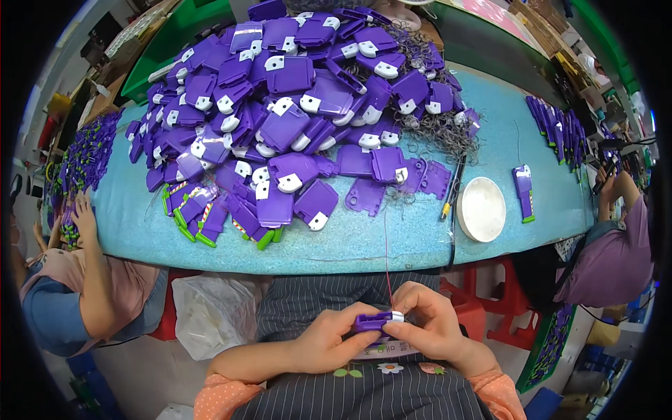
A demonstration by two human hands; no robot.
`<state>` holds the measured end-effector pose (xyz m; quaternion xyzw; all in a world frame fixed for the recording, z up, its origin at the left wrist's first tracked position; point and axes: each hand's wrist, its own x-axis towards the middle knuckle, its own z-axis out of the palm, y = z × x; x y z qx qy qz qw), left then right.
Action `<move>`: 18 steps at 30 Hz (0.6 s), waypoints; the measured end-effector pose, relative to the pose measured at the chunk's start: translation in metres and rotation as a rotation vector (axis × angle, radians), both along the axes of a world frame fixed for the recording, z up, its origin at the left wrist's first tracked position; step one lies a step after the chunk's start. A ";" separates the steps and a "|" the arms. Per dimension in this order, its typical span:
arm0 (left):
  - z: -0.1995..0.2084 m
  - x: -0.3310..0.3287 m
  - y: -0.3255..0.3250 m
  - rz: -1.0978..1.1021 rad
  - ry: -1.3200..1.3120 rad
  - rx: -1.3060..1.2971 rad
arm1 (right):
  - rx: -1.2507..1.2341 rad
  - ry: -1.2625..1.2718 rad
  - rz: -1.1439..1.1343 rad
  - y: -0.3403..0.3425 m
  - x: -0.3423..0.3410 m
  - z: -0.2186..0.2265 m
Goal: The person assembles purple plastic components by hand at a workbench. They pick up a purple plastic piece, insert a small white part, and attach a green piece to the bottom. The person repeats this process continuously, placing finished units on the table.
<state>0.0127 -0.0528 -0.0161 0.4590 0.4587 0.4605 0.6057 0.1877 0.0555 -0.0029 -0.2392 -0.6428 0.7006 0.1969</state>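
Note:
Above my lap, just off the table's front edge, both hands hold a small purple plastic housing (367, 322) with a white corner piece. My left hand (325, 339) grips its left end between thumb and fingers. The fingers of my right hand (432, 322) are pinched at the white corner. From there a thin dark wire runs up toward the table. My fingers hide part of the housing, including where the wire meets it.
A big heap of purple-and-white housings (289, 75) covers the blue table (315, 259). Tangled thin wires (448, 136) lie beside it. Right of these are a white bowl (481, 210), a yellow-tipped dark tool (446, 208) and a green-ended purple piece (523, 192). Other people sit at both sides.

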 end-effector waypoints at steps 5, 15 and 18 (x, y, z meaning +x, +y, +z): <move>0.003 -0.014 0.025 0.063 0.113 0.133 | 0.206 -0.088 -0.026 0.021 -0.008 0.007; -0.016 -0.008 0.014 0.442 -0.222 0.034 | 0.187 -0.188 -0.008 0.004 -0.002 -0.009; -0.020 0.001 0.008 0.444 -0.270 -0.030 | 0.150 -0.206 0.031 -0.001 -0.003 -0.010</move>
